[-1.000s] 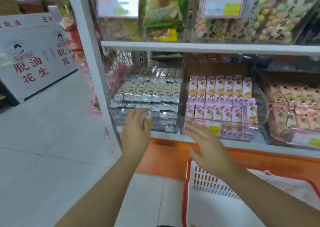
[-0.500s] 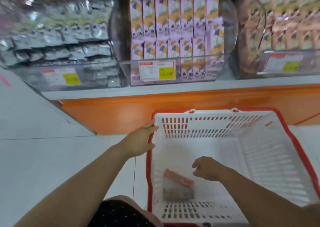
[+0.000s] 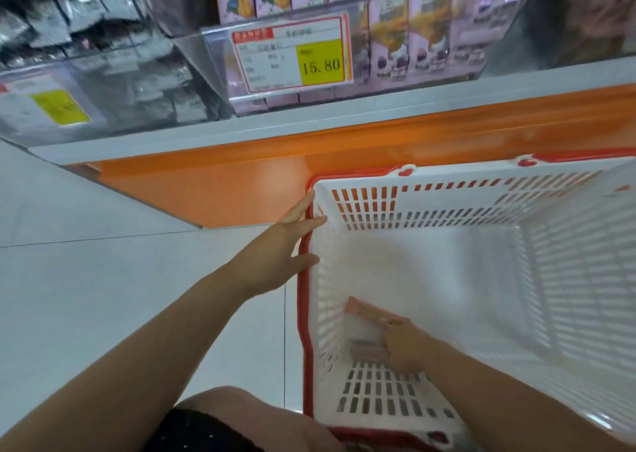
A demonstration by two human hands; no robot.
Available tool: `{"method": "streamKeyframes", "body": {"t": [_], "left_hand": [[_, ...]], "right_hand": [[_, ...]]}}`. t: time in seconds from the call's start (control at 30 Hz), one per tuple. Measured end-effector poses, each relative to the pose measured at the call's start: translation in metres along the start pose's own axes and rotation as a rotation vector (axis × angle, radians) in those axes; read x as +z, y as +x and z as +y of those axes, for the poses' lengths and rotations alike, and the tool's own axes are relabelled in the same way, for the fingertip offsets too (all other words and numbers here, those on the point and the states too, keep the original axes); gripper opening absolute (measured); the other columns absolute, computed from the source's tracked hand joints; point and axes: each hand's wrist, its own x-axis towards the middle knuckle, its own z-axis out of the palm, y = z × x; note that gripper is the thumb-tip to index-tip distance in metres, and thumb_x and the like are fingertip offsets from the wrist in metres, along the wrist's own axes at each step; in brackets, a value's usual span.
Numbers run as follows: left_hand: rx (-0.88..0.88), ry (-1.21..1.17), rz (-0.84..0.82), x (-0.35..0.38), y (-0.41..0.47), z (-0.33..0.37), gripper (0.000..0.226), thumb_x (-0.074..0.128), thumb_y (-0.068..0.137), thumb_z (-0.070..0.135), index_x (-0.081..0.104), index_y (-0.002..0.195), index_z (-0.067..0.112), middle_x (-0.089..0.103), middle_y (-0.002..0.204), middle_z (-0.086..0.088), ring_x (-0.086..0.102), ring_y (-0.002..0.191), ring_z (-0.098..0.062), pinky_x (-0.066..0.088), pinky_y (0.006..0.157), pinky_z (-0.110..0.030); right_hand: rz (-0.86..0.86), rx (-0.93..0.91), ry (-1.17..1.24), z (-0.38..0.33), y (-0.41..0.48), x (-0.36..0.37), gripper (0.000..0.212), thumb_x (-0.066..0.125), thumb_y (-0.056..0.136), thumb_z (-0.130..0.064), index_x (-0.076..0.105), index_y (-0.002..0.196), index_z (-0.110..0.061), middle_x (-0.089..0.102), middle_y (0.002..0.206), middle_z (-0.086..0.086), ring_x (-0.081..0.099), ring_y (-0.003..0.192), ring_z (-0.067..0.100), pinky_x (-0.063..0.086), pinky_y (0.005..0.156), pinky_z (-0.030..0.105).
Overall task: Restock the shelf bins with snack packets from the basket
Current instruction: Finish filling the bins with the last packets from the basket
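Seen from the head camera, a white basket (image 3: 481, 207) with a red rim stands on the pale floor (image 3: 103, 279), right against the orange base (image 3: 241, 183) of the shelf (image 3: 344, 114). One packet (image 3: 363, 329), with a pink band along its top edge and a pale body, lies flat on the basket's bottom near the left wall and the near corner. The right hand (image 3: 404, 345) reaches down inside the basket and its fingers touch the packet's right edge. The picture is blurred there, so I cannot tell whether they grip the packet or only rest on it. The left hand (image 3: 275, 255) is open, with straight fingers, and rests against the red rim at the basket's left side near the far corner. Its thumb lies across the rim. On the shelf above, a clear bin (image 3: 499, 38) holds upright rows of pink packets (image 3: 395, 21), and a price tag (image 3: 292, 52) on its front reads 15.80 on a yellow patch. Just left of it a second clear bin (image 3: 155, 107) holds silvery packets (image 3: 103, 21) and carries a blurred label with a yellow patch (image 3: 58, 107). A bare knee (image 3: 247, 413) and a dark hem show at the bottom edge.
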Motion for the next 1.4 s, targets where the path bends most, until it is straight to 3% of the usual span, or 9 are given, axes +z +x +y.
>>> {"method": "streamKeyframes", "body": {"t": [0.13,0.23,0.5,0.6,0.67,0.9,1.1,1.27,1.4], "left_hand": [[-0.018,-0.015,-0.002,0.000,0.000,0.002,0.068,0.064,0.088,0.012,0.033,0.145,0.034,-0.005,0.154,0.027,0.015,0.140,0.000,0.029,0.109,-0.027],[-0.023,-0.001,-0.019,-0.002,-0.001,0.003,0.066,0.064,0.089,0.012,0.035,0.146,0.030,-0.006,0.156,0.025,0.016,0.143,-0.004,0.028,0.110,-0.026],[-0.067,0.093,-0.021,-0.025,-0.024,0.031,0.047,0.057,0.094,0.026,0.046,0.139,0.023,0.021,0.156,0.005,0.027,0.141,-0.015,0.025,0.111,-0.027],[-0.083,-0.062,0.059,-0.042,-0.049,0.046,0.012,0.057,0.093,0.031,0.063,0.103,0.027,0.056,0.119,0.006,0.054,0.115,-0.016,0.041,0.093,-0.024],[-0.113,-0.189,0.130,-0.056,-0.071,0.059,0.016,0.056,0.093,0.032,0.063,0.085,0.021,0.065,0.095,0.005,0.063,0.094,-0.016,0.046,0.081,-0.027],[-0.098,-0.789,0.254,-0.074,-0.130,0.105,0.021,0.052,0.096,0.033,0.063,0.099,0.015,0.070,0.102,-0.002,0.069,0.086,-0.015,0.053,0.082,-0.029],[-0.070,-1.117,0.529,-0.070,-0.155,0.104,0.021,0.059,0.092,0.026,0.054,0.106,0.011,0.067,0.108,-0.010,0.070,0.086,-0.019,0.054,0.074,-0.032],[0.011,-1.344,0.712,-0.081,-0.168,0.095,0.013,0.056,0.093,0.012,0.052,0.106,0.009,0.062,0.111,-0.025,0.065,0.085,-0.026,0.055,0.074,-0.037],[0.089,-1.449,0.766,-0.101,-0.178,0.082,0.015,0.057,0.091,0.009,0.056,0.106,0.011,0.066,0.097,-0.014,0.066,0.079,-0.020,0.056,0.079,-0.034]], "right_hand": [[0.111,-0.063,-0.082,-0.004,-0.007,-0.004,0.059,0.052,0.080,-0.071,0.065,0.105,-0.020,0.057,0.095,-0.004,0.056,0.088,0.015,0.048,0.082,0.026],[0.152,-0.017,-0.024,-0.012,-0.021,-0.026,0.026,0.058,0.088,-0.040,0.057,0.100,-0.017,0.046,0.094,0.001,0.049,0.080,0.018,0.048,0.073,0.029],[0.423,-0.108,0.110,-0.043,-0.108,-0.111,0.028,0.064,0.081,-0.020,0.041,0.097,-0.024,0.055,0.092,-0.001,0.052,0.078,0.016,0.041,0.060,0.027],[0.655,-0.205,0.121,-0.063,-0.149,-0.134,0.030,0.068,0.079,-0.017,0.041,0.091,-0.025,0.056,0.093,-0.004,0.055,0.083,0.016,0.046,0.068,0.031],[0.803,-0.265,0.150,-0.079,-0.177,-0.143,0.031,0.070,0.080,-0.020,0.042,0.093,-0.024,0.055,0.093,-0.007,0.054,0.081,0.013,0.045,0.067,0.029],[1.213,-0.496,0.123,-0.146,-0.230,-0.152,0.033,0.071,0.080,-0.017,0.041,0.092,-0.024,0.044,0.096,-0.011,0.043,0.084,0.010,0.035,0.064,0.029],[1.230,-0.698,0.267,-0.183,-0.243,-0.145,0.029,0.072,0.076,-0.006,0.054,0.093,-0.023,0.049,0.103,-0.009,0.051,0.094,0.001,0.046,0.079,0.020],[1.028,-0.783,0.310,-0.208,-0.251,-0.150,0.033,0.065,0.085,-0.010,0.059,0.115,-0.023,0.055,0.116,-0.021,0.051,0.103,-0.014,0.040,0.091,0.006],[0.894,-0.839,0.321,-0.231,-0.252,-0.178,0.039,0.063,0.088,-0.007,0.055,0.122,-0.025,0.059,0.124,-0.016,0.050,0.116,-0.010,0.041,0.100,0.015]]}}
